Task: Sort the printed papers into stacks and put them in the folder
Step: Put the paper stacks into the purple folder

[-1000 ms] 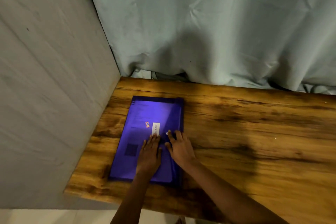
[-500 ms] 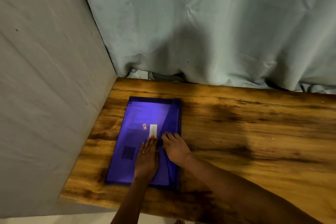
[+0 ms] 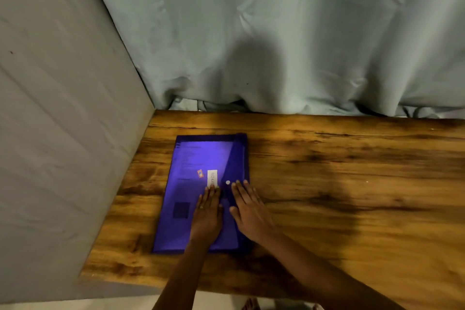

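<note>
Flattening translucent purple plastic folder [image 3: 196, 184], lower centre of frame.
Pressing with left hand [image 3: 206, 216] and right hand [image 3: 247, 210], fingers straight, beside white round snap [image 3: 228, 182], probably to seal the flap [image 3: 237, 158].

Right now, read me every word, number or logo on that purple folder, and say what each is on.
White label on the purple folder: dark letters running sideways, too blurred to read.
Orange sticker beside it: a blue mark, too small to read.
Dark square lower on the folder: no legible text.
Faint print showing through the folder: unreadable.
Nothing can be quoted reliably.
</note>
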The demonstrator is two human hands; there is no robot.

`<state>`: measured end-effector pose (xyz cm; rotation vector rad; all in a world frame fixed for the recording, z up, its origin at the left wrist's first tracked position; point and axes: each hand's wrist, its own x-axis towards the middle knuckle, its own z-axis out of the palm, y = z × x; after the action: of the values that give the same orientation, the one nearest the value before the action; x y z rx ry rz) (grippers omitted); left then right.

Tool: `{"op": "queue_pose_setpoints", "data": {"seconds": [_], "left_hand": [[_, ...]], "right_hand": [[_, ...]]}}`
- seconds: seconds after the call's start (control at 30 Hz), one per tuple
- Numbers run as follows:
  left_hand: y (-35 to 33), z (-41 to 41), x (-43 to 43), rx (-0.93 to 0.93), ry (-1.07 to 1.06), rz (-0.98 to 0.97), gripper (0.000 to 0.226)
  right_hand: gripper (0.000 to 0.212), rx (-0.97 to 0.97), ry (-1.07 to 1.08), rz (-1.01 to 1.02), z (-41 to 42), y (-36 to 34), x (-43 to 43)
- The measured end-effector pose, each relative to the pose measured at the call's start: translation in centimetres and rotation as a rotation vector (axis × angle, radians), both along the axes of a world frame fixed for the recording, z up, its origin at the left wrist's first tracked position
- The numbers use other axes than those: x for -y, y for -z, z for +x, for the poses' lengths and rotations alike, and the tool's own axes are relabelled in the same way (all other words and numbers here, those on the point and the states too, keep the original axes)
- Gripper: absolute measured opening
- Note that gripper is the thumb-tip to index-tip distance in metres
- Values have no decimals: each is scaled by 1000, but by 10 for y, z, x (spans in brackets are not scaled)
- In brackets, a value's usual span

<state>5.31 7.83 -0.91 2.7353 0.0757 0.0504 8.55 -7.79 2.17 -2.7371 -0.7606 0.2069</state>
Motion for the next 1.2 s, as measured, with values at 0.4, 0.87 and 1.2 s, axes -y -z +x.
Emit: {"op": "queue_pose_setpoints", "data": {"seconds": [0.4, 0.87, 1.2], "left_hand": [[-12, 52, 144, -94, 276, 64, 83], [-24, 52, 211, -112, 156, 59, 55], [-62, 74, 367, -27, 287, -157, 44]], "right_hand": [[71, -55, 223, -44, 13, 13, 153], [91, -112, 161, 34, 21, 4, 214], [73, -83, 674, 170, 44, -27, 402]]}}
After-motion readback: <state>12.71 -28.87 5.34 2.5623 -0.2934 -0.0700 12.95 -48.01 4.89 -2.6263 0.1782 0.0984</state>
